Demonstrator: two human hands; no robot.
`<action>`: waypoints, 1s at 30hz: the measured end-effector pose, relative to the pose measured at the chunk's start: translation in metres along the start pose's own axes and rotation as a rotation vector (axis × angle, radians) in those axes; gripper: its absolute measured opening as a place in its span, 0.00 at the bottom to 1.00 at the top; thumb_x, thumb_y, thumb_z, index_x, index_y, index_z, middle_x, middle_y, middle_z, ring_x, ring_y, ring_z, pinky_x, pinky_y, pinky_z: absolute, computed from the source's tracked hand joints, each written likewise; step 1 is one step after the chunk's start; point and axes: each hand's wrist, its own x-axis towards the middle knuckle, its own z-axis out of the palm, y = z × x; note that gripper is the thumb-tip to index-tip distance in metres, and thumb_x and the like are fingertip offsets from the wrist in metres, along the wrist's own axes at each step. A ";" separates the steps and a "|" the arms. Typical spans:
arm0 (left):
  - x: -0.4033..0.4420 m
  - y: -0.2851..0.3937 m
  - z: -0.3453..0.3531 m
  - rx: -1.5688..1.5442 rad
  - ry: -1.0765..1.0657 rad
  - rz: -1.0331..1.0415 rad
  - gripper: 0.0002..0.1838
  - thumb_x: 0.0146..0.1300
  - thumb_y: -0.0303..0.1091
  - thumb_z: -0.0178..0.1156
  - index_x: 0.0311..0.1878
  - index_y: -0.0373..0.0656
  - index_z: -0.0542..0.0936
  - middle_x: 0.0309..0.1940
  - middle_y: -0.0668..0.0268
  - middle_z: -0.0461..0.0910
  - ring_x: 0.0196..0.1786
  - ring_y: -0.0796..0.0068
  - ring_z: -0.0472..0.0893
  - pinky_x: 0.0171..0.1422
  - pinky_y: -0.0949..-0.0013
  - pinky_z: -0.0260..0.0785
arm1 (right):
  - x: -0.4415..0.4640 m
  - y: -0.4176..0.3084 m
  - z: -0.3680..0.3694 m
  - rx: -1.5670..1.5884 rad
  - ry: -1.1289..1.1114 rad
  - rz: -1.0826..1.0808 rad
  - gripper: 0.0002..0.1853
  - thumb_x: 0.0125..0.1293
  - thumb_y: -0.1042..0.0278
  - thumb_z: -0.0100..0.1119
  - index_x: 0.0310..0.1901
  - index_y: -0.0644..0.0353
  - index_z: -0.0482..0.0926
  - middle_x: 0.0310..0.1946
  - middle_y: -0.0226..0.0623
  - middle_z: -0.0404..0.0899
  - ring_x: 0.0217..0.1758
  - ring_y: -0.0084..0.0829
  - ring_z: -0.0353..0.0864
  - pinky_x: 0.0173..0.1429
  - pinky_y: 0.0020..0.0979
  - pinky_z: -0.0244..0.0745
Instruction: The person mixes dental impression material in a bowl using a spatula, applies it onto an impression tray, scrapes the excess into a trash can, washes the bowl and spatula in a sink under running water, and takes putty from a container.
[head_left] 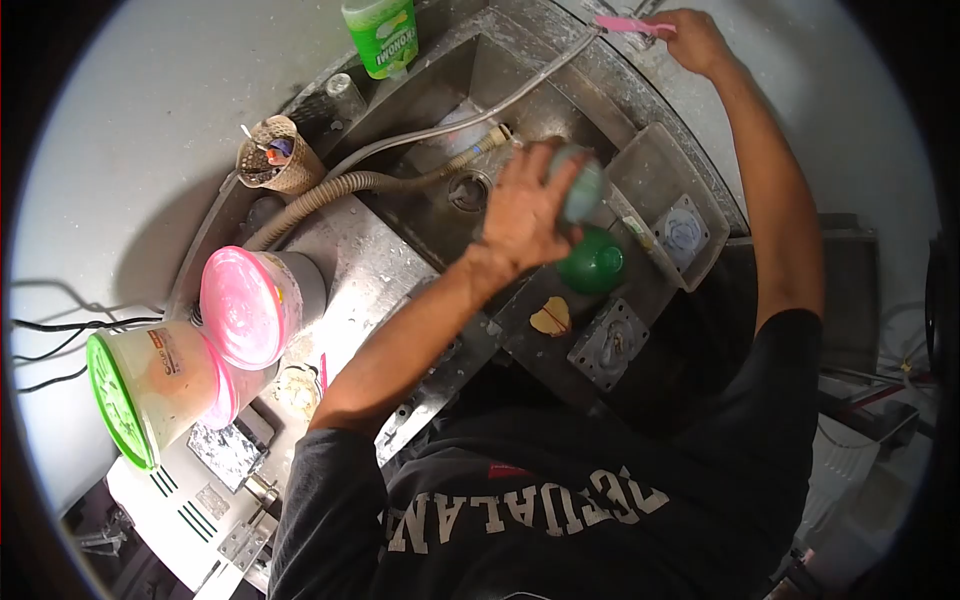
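My left hand reaches over the sink, its fingers and thumb around a blurred pale green rounded item. Just below that item is a dark green round bowl-like thing. At the top right, my right hand grips the end of a long pink strip beside the metal tap fittings. A grey hose runs from there across the metal sink. What lies under my left palm is hidden.
A green liquid bottle and a wicker cup stand behind the sink. Pink-lidded and green-lidded tubs are at left. A grey tray sits at right. A yellowish piece lies near a metal plate.
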 end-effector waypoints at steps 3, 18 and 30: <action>-0.005 0.029 0.012 -0.061 -0.099 0.201 0.49 0.37 0.39 0.76 0.69 0.54 0.68 0.64 0.56 0.67 0.63 0.48 0.71 0.67 0.50 0.68 | -0.004 -0.001 0.006 -0.016 0.020 0.021 0.17 0.57 0.76 0.58 0.47 0.52 0.86 0.40 0.48 0.85 0.47 0.51 0.83 0.53 0.46 0.76; -0.046 0.031 0.072 -0.031 -0.511 0.007 0.49 0.53 0.41 0.70 0.77 0.54 0.57 0.74 0.53 0.57 0.76 0.45 0.58 0.79 0.40 0.49 | -0.002 -0.276 -0.004 0.763 0.057 -0.498 0.11 0.64 0.81 0.57 0.46 0.62 0.82 0.38 0.41 0.81 0.42 0.38 0.82 0.48 0.35 0.75; -0.049 -0.037 -0.006 -0.162 -0.016 -0.040 0.29 0.53 0.38 0.67 0.59 0.41 0.75 0.59 0.46 0.72 0.64 0.45 0.70 0.67 0.48 0.65 | 0.013 -0.413 -0.014 0.627 0.178 -0.446 0.18 0.63 0.67 0.63 0.54 0.61 0.81 0.51 0.48 0.79 0.56 0.52 0.78 0.62 0.44 0.74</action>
